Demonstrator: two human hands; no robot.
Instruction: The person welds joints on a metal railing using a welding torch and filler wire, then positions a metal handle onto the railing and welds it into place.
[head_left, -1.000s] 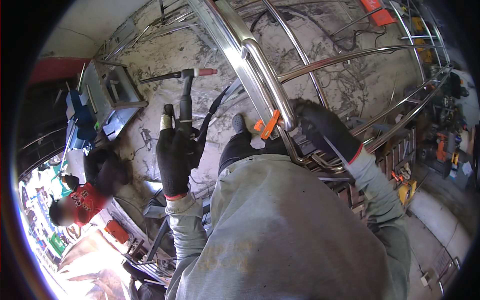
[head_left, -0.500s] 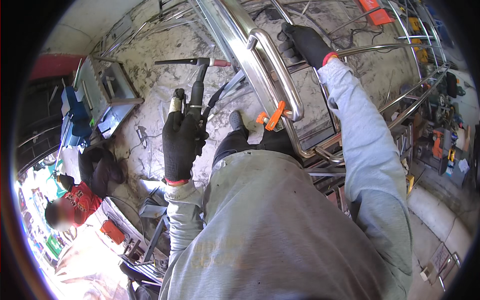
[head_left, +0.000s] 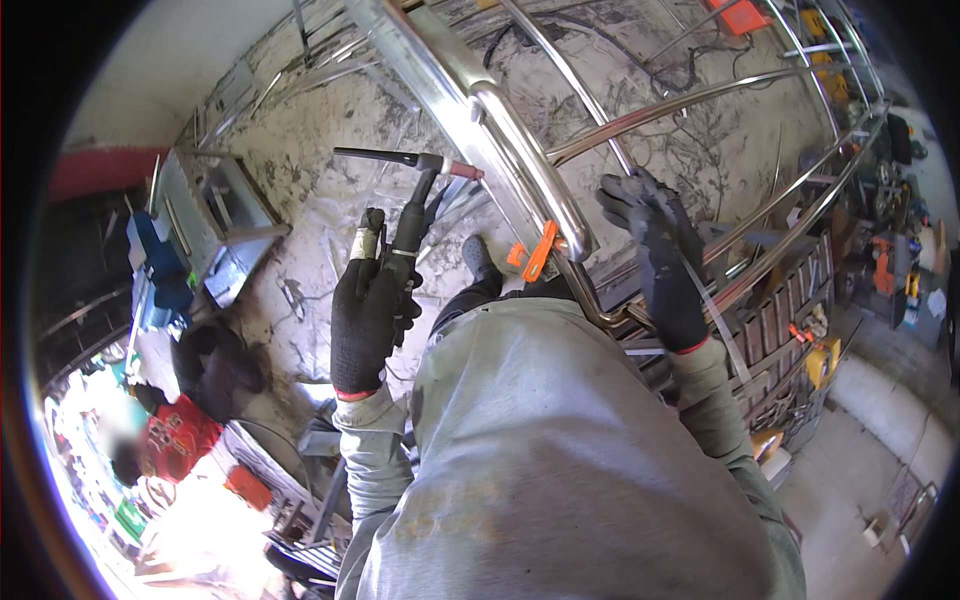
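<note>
My left hand, in a black knit glove with a red cuff, is closed round the handle of a TIG welding torch. The torch's reddish nozzle points right, close to a polished steel tube frame. My right hand, also gloved in black, is over a thinner steel tube of the same frame. Its fingers are stretched out and it grips nothing that I can see; whether it touches the tube, I cannot tell. An orange clamp sits on the frame's lower end between my hands.
A metal box-like frame stands at left. Further down, a person in a red shirt crouches beside an orange case. Curved steel tubes extend right toward tools and clutter. Black cables lie on the stained floor.
My right hand has come back toward my body from further up the thin tube, and its fingers have straightened. My left hand still holds the torch, its nozzle now nearer the frame in view.
</note>
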